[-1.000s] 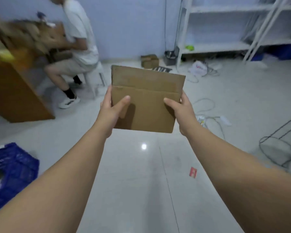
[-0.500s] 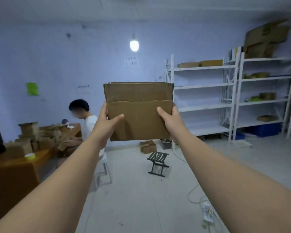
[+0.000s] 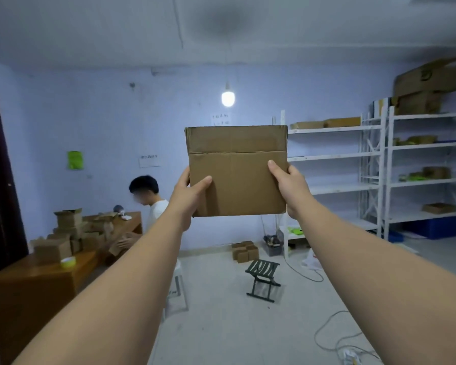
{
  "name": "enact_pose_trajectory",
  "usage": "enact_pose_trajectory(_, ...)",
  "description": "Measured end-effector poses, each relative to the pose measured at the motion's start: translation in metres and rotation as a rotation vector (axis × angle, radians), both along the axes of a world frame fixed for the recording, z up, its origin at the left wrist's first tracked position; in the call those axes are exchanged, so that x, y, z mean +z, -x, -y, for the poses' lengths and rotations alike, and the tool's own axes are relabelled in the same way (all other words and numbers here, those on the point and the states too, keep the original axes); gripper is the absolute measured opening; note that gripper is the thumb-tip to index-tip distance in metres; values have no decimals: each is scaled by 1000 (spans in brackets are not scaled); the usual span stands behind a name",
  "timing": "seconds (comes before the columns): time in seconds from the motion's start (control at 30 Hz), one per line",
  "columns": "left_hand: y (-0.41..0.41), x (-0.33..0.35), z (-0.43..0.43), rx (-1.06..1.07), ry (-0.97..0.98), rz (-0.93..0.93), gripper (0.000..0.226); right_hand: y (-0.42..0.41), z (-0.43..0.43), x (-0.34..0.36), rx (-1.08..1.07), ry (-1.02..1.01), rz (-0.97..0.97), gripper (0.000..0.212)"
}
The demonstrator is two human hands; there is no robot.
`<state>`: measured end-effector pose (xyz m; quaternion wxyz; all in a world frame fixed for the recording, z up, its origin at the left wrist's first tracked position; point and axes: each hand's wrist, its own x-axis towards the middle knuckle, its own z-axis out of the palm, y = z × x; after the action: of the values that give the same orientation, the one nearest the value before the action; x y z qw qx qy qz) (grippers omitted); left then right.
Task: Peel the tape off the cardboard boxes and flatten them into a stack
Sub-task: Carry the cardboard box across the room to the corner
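Observation:
A flattened brown cardboard box (image 3: 237, 169) is held upright at arm's length, its broad face toward me, with a fold line across its upper third. My left hand (image 3: 187, 198) grips its lower left edge, thumb on the front and fingers hidden behind. My right hand (image 3: 290, 188) grips the lower right edge the same way. Several small cardboard boxes (image 3: 71, 233) are piled on a wooden desk (image 3: 37, 280) at the left.
A person in a white shirt (image 3: 153, 206) sits at the desk handling boxes. A roll of tape (image 3: 68, 262) lies on the desk. A folding stool (image 3: 262, 280) and small boxes (image 3: 244, 251) stand on the floor. White shelves (image 3: 379, 175) line the right wall. Cables (image 3: 334, 335) trail across the floor.
My view has swung up from the floor to the far wall and ceiling. Both hands have raised the flattened box with it, keeping the same grip on its lower edges.

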<state>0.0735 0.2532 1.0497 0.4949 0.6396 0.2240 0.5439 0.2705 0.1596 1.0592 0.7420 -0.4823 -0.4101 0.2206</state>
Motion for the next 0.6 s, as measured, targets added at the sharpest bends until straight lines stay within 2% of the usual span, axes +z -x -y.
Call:
enact_pose_trajectory(0.3,-5,-25,-42,-33,70,-30,38,-3,-30,-15,-10,12,23,39)
enact_pose_trajectory(0.6,-64,-26,-104,-5,149,-54,35,-72,-110,-24,16,15,27,40)
